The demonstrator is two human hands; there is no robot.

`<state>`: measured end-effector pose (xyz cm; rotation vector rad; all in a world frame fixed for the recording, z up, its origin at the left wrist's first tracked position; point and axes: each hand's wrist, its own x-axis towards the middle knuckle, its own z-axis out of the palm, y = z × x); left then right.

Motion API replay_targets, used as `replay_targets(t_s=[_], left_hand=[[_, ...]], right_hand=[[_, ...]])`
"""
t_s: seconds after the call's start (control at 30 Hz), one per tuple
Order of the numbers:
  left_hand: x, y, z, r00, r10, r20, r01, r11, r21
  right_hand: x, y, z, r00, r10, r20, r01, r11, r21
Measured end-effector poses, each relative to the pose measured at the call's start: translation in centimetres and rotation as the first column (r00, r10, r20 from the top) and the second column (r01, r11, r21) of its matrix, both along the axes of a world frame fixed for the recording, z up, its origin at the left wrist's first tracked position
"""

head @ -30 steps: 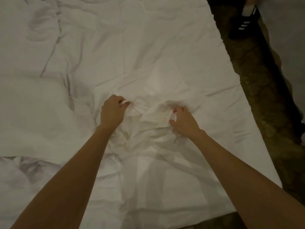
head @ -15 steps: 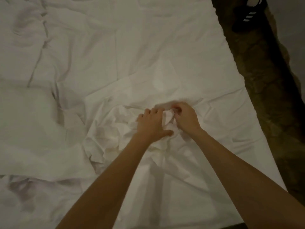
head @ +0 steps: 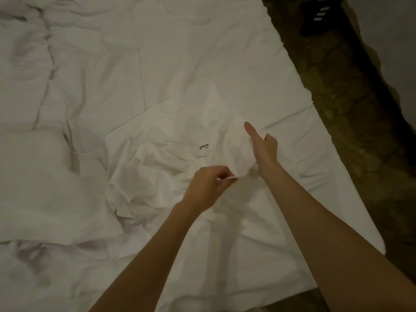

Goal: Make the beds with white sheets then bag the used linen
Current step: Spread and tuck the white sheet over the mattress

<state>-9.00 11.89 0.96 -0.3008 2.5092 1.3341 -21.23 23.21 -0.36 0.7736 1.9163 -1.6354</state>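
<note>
Two bare forearms reached in from the bottom of the frame over a bed [head: 292, 109] covered in white linen. Nearest, in the lower middle, the left hand [head: 206, 188] had its fingers curled, its grip pinching a raised edge of the white sheet [head: 157, 167] between thumb and fingertips. Just up and right of it, the right hand [head: 262, 146] was held flat, fingers straight and together, pointing toward the upper left; its grip was wide and held nothing, the palm side lying against a puffed fold of the same sheet. Whether it pressed the fold or only touched it could not be told.

The sheet lay crumpled in the centre of the frame, bunched into soft ridges left of the left hand. A small dark-printed label [head: 204, 146] showed on it a little left of the right hand. Further left a smoother white pillow-like mound [head: 40, 176] rested on the bed. Toward the upper left the bedding was deeply wrinkled. Along the right edge ran dark patterned floor [head: 351, 122], and in the upper right corner stood a black shoe with white stripes [head: 318, 18].
</note>
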Motion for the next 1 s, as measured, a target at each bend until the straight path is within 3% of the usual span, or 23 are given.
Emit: replay_targets(t_s=[0.1,0.2,0.33,0.5,0.7,0.77,0.87,1.0], left_hand=[[2.6,3.7,0.6,0.994,-0.057,0.091,0.051,0.996,0.068],[5.8,6.9,0.6,0.987,-0.004,0.163,-0.022,0.987,0.161],[9.6,9.8,0.2,0.970,-0.035,0.240,-0.002,0.989,0.151],[14.1,11.6,-0.4,0.949,-0.145,0.280,0.121,0.987,0.101],[19.1,10.1,-2.3,0.886,-0.221,0.407,0.230,0.973,0.029],[20.5,9.3,-2.8,0.888,-0.171,0.426,0.167,0.985,0.045],[21.1,9.3,-2.4,0.891,-0.003,0.455,-0.078,0.984,0.159],[19.4,11.8,-1.1,0.847,0.228,0.480,-0.380,0.891,0.248]], right_hand=[[1.3,1.4,1.0,0.998,0.012,-0.053,-0.006,0.995,0.104],[3.6,4.0,1.5,0.996,0.004,-0.084,0.012,0.981,0.194],[7.7,9.5,1.0,0.993,-0.108,-0.048,0.116,0.959,0.258],[13.7,16.2,0.4,0.983,-0.176,0.055,0.147,0.927,0.344],[20.0,19.9,-0.6,0.950,-0.042,0.308,-0.042,0.965,0.260],[21.5,19.8,-0.5,0.937,-0.030,0.347,-0.051,0.974,0.222],[23.3,18.8,0.0,0.929,-0.058,0.367,0.010,0.991,0.132],[24.9,16.2,0.7,0.931,-0.075,0.359,0.091,0.995,-0.029]])
